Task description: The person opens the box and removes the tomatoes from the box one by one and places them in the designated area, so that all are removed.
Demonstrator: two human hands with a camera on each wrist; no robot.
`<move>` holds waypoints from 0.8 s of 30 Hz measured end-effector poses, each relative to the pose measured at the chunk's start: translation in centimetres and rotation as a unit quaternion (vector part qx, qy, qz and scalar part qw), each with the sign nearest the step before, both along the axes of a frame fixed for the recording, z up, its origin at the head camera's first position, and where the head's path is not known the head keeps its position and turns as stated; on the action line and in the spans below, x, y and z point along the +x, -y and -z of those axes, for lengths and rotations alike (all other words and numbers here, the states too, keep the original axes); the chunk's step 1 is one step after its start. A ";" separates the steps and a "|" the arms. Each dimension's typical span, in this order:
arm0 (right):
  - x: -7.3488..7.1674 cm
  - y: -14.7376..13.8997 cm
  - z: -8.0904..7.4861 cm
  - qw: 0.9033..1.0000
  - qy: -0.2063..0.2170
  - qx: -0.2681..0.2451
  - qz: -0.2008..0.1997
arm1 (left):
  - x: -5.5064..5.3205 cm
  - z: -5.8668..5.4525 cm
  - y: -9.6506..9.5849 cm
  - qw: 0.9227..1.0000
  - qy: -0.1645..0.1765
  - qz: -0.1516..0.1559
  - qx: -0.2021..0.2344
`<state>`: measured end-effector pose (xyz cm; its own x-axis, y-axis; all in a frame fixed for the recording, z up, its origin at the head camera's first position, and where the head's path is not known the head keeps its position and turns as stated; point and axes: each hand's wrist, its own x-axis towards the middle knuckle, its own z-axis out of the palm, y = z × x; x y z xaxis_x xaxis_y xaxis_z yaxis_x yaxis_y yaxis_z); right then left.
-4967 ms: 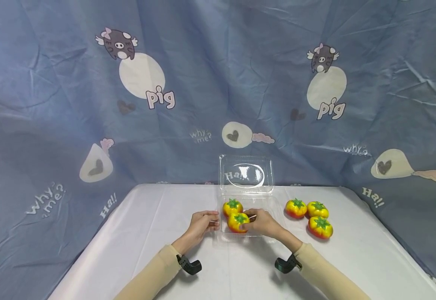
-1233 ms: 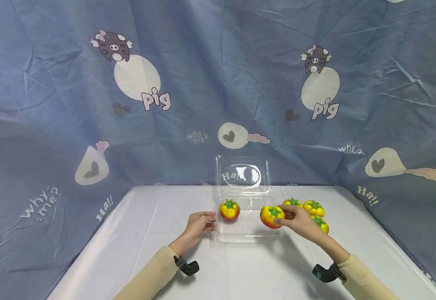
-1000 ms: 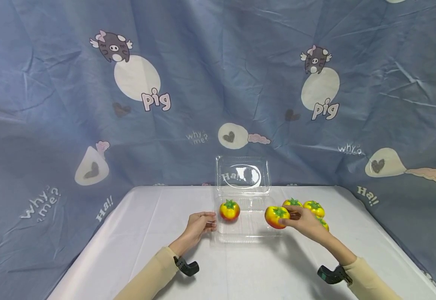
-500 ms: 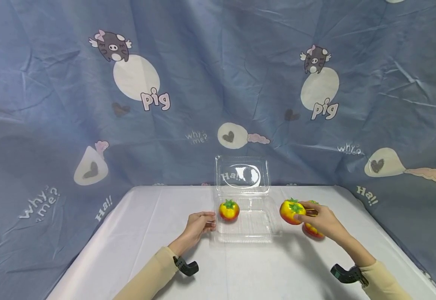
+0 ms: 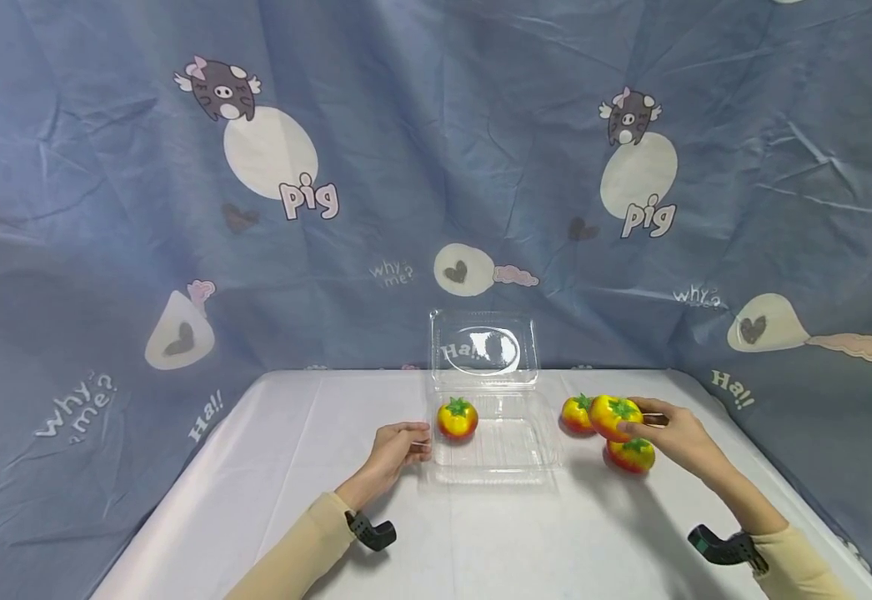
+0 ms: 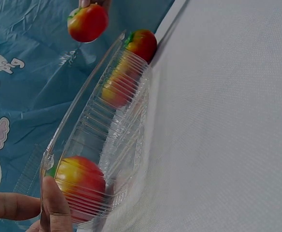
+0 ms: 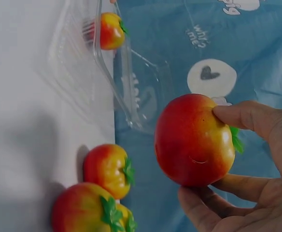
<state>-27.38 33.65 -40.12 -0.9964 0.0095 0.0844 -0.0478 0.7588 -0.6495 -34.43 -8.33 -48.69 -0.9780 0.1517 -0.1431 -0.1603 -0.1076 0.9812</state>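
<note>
My left hand (image 5: 394, 450) pinches the left rim of a clear plastic clamshell box (image 5: 496, 442), whose lid (image 5: 484, 350) stands raised at the back. One yellow-and-red tomato (image 5: 457, 419) with green leaves, shiny like a toy, sits in the box's back left. Over the table to the right of the box, my right hand (image 5: 672, 433) grips another such tomato (image 5: 616, 418) between thumb and fingers. It is held clear of the table in the right wrist view (image 7: 194, 140). Below and beside it lie a tomato (image 5: 578, 414) and a nearer one (image 5: 631, 457).
A further tomato, mostly hidden in the head view, peeks out as a yellow tomato (image 7: 125, 217) in the right wrist view. White cloth covers the table (image 5: 481, 542). Behind its far edge hangs a blue printed curtain (image 5: 376, 208).
My right hand has lifted a tomato out of the box's front and carried it right, over the loose tomatoes. The left hand has stayed at the box's left rim.
</note>
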 end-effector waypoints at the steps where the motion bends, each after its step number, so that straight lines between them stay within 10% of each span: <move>1: 0.0 -0.2 -0.1 1.000 0.001 -0.001 0.002 | 0.3 -0.4 0.0 1.000 0.000 0.001 0.000; 8: 0.4 -1.5 -0.1 0.999 0.029 0.004 0.018 | 1.6 -2.2 0.0 1.000 0.001 -0.002 0.001; 24: 1.8 -4.0 1.6 0.999 0.023 0.010 0.026 | 1.4 -1.8 -0.1 1.000 -0.001 0.001 -0.003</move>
